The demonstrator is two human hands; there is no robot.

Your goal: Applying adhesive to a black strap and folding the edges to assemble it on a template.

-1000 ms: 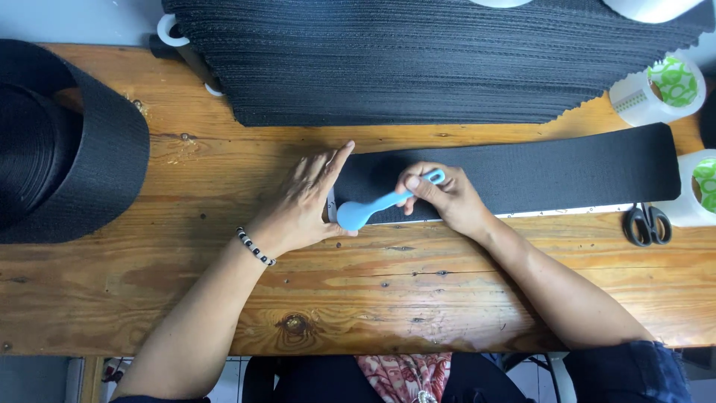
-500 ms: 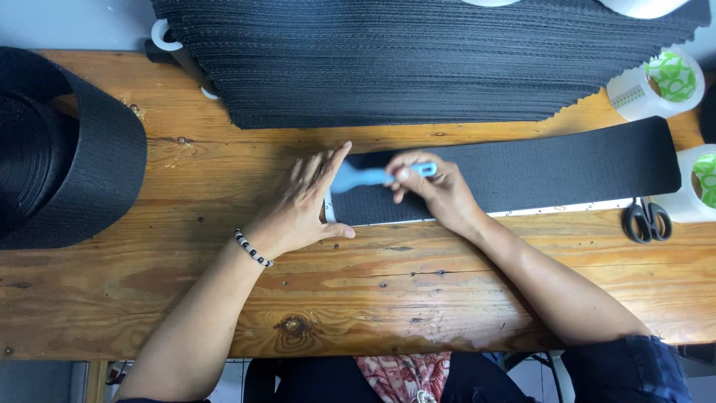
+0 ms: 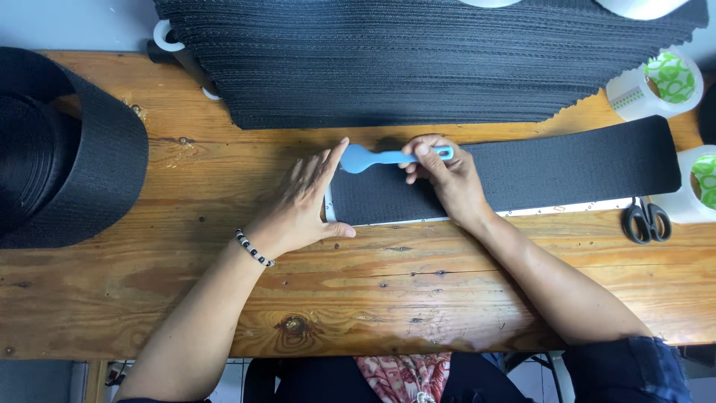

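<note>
A long black fabric strip (image 3: 567, 172) lies across a wooden table (image 3: 224, 283), on top of a metal ruler (image 3: 567, 210) whose edge shows along its near side. My left hand (image 3: 302, 201) rests flat on the wood, fingers spread, thumb and fingertips pinning the strip's left end. My right hand (image 3: 447, 179) grips the handle of a light blue spatula-shaped tool (image 3: 377, 157). The tool's rounded head lies at the strip's far left corner.
A tall stack of black fabric pieces (image 3: 418, 60) fills the far side. A large black webbing roll (image 3: 60, 149) sits at left. Tape rolls (image 3: 656, 82) stand at right, a second one (image 3: 697, 183) below, with black scissors (image 3: 646, 221) beside them.
My right hand has carried the blue tool from the strip's near left corner up to its far left corner. My left hand has stayed in place on the strip's end.
</note>
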